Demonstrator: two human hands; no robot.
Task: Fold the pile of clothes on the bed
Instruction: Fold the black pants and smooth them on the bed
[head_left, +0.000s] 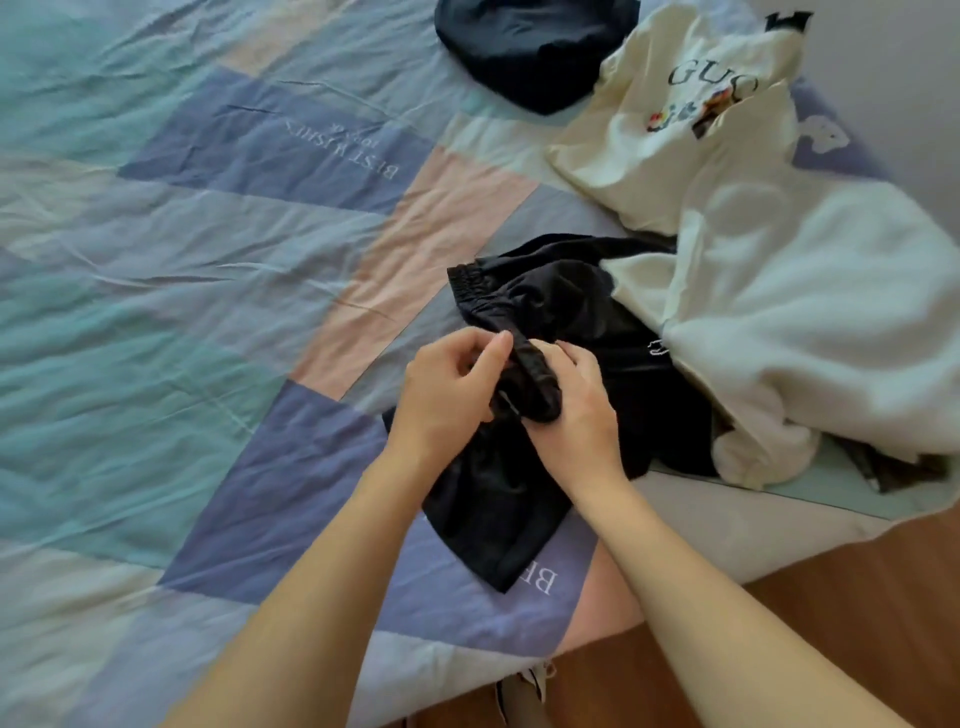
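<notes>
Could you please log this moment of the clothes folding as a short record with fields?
surface: bed with patchwork quilt
in hand: black shorts, elastic waistband bunched
left hand: pinching the waistband
right hand: gripping the waistband beside the left
shorts position: partly lying on the bed, one end tucked under the pile
unfolded pile: white sweater and cream shirt, right of the shorts
set apart: dark garment at the far edge
fold status: shorts not yet folded
</notes>
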